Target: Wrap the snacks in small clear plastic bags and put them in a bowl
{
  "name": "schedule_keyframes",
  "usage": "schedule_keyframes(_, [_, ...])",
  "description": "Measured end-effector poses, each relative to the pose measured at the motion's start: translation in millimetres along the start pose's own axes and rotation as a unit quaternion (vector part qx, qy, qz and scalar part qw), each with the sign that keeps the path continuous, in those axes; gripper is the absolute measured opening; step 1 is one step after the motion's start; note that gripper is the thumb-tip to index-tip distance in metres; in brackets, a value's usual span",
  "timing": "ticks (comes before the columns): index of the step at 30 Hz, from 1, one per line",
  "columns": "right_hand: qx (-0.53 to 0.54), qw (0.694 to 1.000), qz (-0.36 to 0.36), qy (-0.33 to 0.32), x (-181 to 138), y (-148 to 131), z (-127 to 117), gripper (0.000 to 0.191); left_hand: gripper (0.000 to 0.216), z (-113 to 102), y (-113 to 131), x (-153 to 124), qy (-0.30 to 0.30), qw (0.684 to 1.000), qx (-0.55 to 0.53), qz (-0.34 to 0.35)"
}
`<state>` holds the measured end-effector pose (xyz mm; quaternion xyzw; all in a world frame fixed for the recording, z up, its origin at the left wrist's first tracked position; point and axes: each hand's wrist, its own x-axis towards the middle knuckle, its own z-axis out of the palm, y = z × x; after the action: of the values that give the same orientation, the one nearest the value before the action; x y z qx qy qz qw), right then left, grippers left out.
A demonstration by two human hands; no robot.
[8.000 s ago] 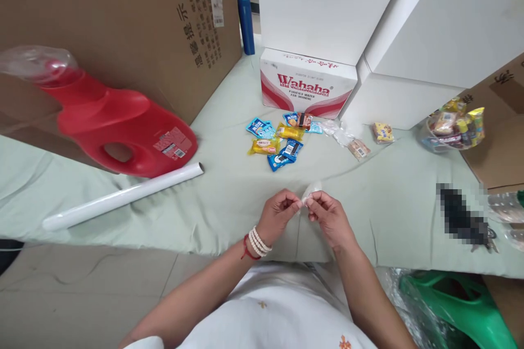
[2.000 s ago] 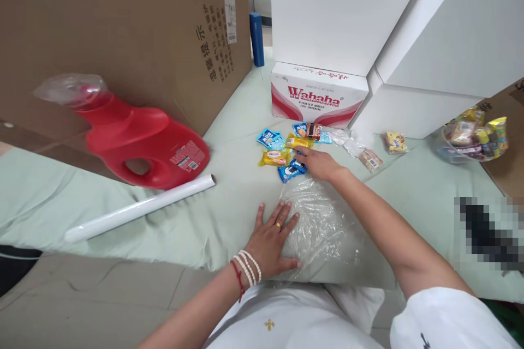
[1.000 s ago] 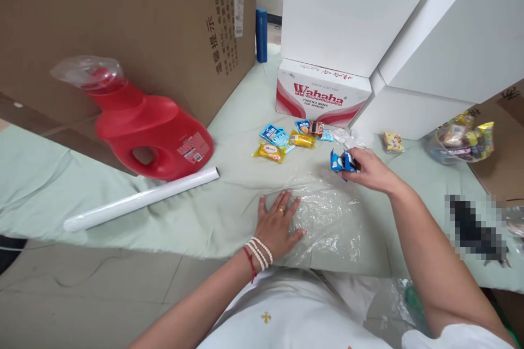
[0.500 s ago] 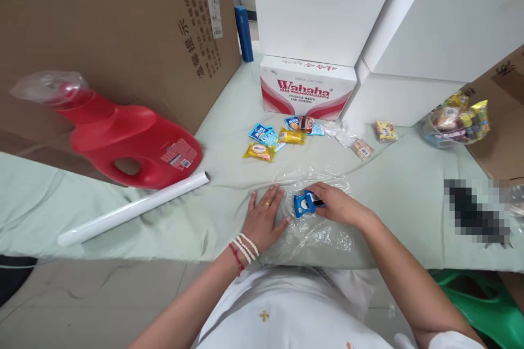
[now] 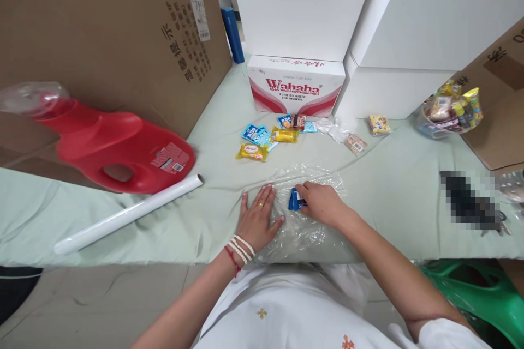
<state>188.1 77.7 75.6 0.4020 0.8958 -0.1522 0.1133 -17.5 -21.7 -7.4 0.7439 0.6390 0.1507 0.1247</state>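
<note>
My left hand (image 5: 258, 219) lies flat with its fingers stretched out, on the left edge of a clear plastic bag (image 5: 311, 237) spread over the table cloth. Over the middle of that bag, my right hand (image 5: 320, 202) is closed on small blue snack packets (image 5: 293, 199); its fingers and palm cover part of them. Farther back lie several loose snacks: yellow-wrapped cakes (image 5: 251, 152), light-blue packets (image 5: 254, 134) and a brownish wrapped piece (image 5: 355, 144).
A red detergent jug (image 5: 135, 147) and a white roll (image 5: 131, 215) lie to the left by a large cardboard box (image 5: 123, 27). At the back stand a Wahaha water carton (image 5: 295, 84) and white boxes (image 5: 434, 16). A clear bowl of snacks (image 5: 446, 114) sits at the right.
My right hand has turned over the blue packets and covers more of them now. My left hand stays flat on the bag. The whole view has shifted slightly.
</note>
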Motion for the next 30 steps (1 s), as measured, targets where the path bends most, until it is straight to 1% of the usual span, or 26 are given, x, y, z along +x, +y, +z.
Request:
schedule_keyframes(3, [0.027, 0.999, 0.0, 0.019, -8.6, 2.5, -2.0, 0.062, 0.063, -6.5, -2.9, -4.1, 0.037, 0.999, -0.018, 0.018])
schedule_keyframes(5, [0.065, 0.996, -0.005, 0.058, -23.1, 9.9, -1.6, 0.069, 0.055, -13.0, -6.6, -6.6, 0.049, 0.997, -0.024, 0.046])
schedule_keyframes(6, [0.091, 0.992, -0.012, 0.083, -33.4, 15.2, 0.2, 0.066, 0.054, -16.0, -9.1, -7.5, 0.043, 0.997, -0.025, 0.06])
schedule_keyframes(7, [0.119, 0.987, -0.025, 0.107, -45.1, 21.1, 3.7, 0.058, 0.055, -18.6, -11.9, -8.1, 0.032, 0.997, -0.027, 0.067])
schedule_keyframes(9, [0.166, 0.975, -0.062, 0.134, -70.0, 32.5, 16.5, 0.039, 0.055, -22.0, -18.3, -8.6, 0.005, 0.998, -0.036, 0.054])
schedule_keyframes(10, [0.177, 0.971, -0.081, 0.136, -81.7, 36.9, 25.9, 0.035, 0.056, -23.0, -21.6, -8.6, -0.007, 0.998, -0.042, 0.041])
schedule_keyframes(12, [0.175, 0.97, -0.105, 0.135, -100.8, 41.7, 48.6, 0.038, 0.062, -24.7, -27.9, -9.0, -0.024, 0.998, -0.053, 0.035])
schedule_keyframes(13, [0.167, 0.97, -0.106, 0.142, -107.5, 42.1, 60.5, 0.039, 0.068, -25.7, -30.7, -9.6, -0.034, 0.997, -0.057, 0.051])
schedule_keyframes(15, [0.16, 0.967, -0.096, 0.174, -115.3, 40.3, 80.1, 0.029, 0.081, -28.8, -35.3, -11.6, -0.06, 0.99, -0.063, 0.112])
schedule_keyframes(17, [0.174, 0.959, -0.088, 0.205, -116.5, 37.9, 88.9, 0.021, 0.09, -33.3, -38.7, -14.0, -0.094, 0.978, -0.067, 0.171])
schedule_keyframes(18, [0.188, 0.954, -0.089, 0.216, -115.4, 37.5, 88.4, 0.021, 0.092, -35.8, -39.9, -15.1, -0.112, 0.973, -0.068, 0.191])
schedule_keyframes(20, [0.212, 0.946, -0.094, 0.228, -110.3, 38.8, 78.7, 0.02, 0.094, -40.4, -41.5, -16.1, -0.143, 0.965, -0.065, 0.211])
schedule_keyframes(24, [0.246, 0.933, -0.106, 0.241, -87.5, 47.4, 45.0, 0.017, 0.091, -45.0, -39.7, -14.2, -0.168, 0.961, -0.054, 0.212])
schedule_keyframes(26, [0.259, 0.932, -0.098, 0.235, -69.9, 51.6, 31.4, 0.018, 0.088, -44.5, -36.3, -13.1, -0.166, 0.961, -0.055, 0.214])
schedule_keyframes(30, [0.244, 0.952, -0.037, 0.183, -38.1, 54.5, 15.5, 0.021, 0.083, -41.0, -29.8, -13.1, -0.126, 0.965, -0.076, 0.215])
